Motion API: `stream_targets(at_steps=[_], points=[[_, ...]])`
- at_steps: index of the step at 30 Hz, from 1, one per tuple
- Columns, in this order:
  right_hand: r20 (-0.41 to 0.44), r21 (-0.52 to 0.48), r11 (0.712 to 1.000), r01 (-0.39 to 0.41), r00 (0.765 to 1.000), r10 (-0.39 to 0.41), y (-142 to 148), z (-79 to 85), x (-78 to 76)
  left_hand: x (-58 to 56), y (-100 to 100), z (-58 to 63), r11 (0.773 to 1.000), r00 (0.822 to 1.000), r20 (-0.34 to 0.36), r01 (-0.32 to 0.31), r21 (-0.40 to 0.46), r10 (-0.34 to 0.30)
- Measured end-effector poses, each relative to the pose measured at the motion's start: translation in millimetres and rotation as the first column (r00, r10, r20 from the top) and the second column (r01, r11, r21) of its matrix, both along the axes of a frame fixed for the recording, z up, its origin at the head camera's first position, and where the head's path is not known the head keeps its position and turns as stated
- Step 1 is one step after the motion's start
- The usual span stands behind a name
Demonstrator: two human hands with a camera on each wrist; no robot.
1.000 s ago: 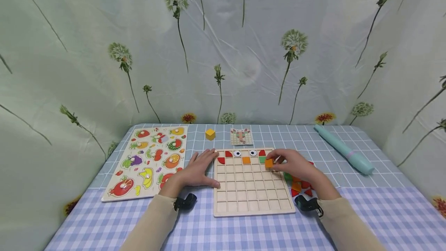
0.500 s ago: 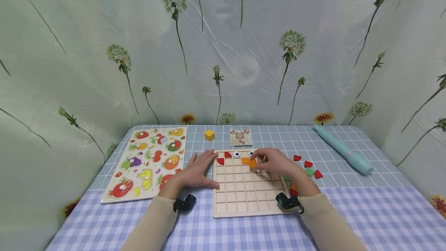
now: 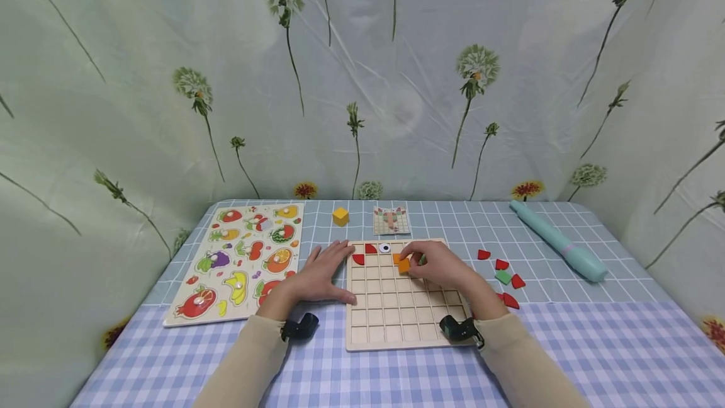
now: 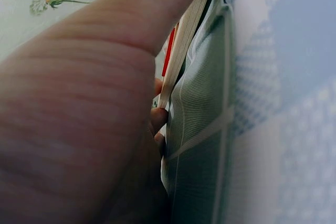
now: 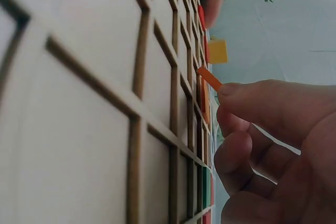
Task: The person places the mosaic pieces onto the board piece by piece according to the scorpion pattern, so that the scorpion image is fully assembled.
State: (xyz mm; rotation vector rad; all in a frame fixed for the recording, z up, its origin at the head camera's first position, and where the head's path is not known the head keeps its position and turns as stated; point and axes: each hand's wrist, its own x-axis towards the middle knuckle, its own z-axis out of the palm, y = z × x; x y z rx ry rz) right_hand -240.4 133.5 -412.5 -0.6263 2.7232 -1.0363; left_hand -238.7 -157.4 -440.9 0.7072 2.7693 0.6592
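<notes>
A wooden grid board [image 3: 391, 320] lies in the middle of the table. My right hand [image 3: 438, 264] pinches an orange square tile [image 3: 404, 266] between thumb and fingers, tilted close over the board's upper rows. In the right wrist view, the pinched tile's edge [image 5: 211, 79] shows at the thumb tip. Just behind it, another orange tile [image 3: 396, 259] sits in the grid. Red quarter-round tiles [image 3: 359, 259] and a round eye tile [image 3: 385, 248] fill cells at upper left. My left hand [image 3: 323, 276] rests spread along the board's left edge, fingertips at its corner. The right hand hides the upper right cells.
Several loose red tiles [image 3: 501, 264] and a green one [image 3: 503, 277] lie right of the board. A fruit peg puzzle [image 3: 232, 269] lies at left. Behind the board are a yellow cube [image 3: 340, 216] and a pattern card [image 3: 391, 221]. A teal tube-like object [image 3: 557, 241] lies far right.
My right hand has moved left across the board with the orange tile, from the right edge to just in front of the placed orange tile. The left hand stays put.
</notes>
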Motion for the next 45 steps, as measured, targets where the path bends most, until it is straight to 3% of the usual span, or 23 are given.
stream_targets(at_steps=[17, 29, 36, 41, 45], points=[[0.008, 0.009, 0.999, -0.044, 0.999, 0.044, -2.5, -6.9, -0.3, 0.5, 0.7, 0.1, 1.0, 1.0, 0.001, 0.0, -0.005, 0.0], [0.002, 0.018, 0.999, -0.045, 0.999, 0.045, 3.0, -2.6, 0.6, -0.4, 0.8, -1.7, 1.0, 1.0, -0.002, 0.003, -0.001, -0.003], [0.053, -0.002, 0.999, -0.047, 0.997, 0.047, 9.7, 2.2, -2.2, -1.3, 0.3, -1.6, 1.0, 1.0, 0.0, -0.006, -0.009, 0.006], [0.009, 0.001, 0.999, -0.044, 0.999, 0.044, 19.4, 7.5, -3.2, -0.4, 0.1, 0.0, 1.0, 1.0, 0.003, -0.007, 0.002, 0.007], [-0.06, 0.051, 0.999, 0.005, 0.998, -0.002, 29.1, 11.9, -3.3, 0.3, 0.2, -0.5, 1.0, 1.0, 0.003, -0.009, -0.004, 0.009]])
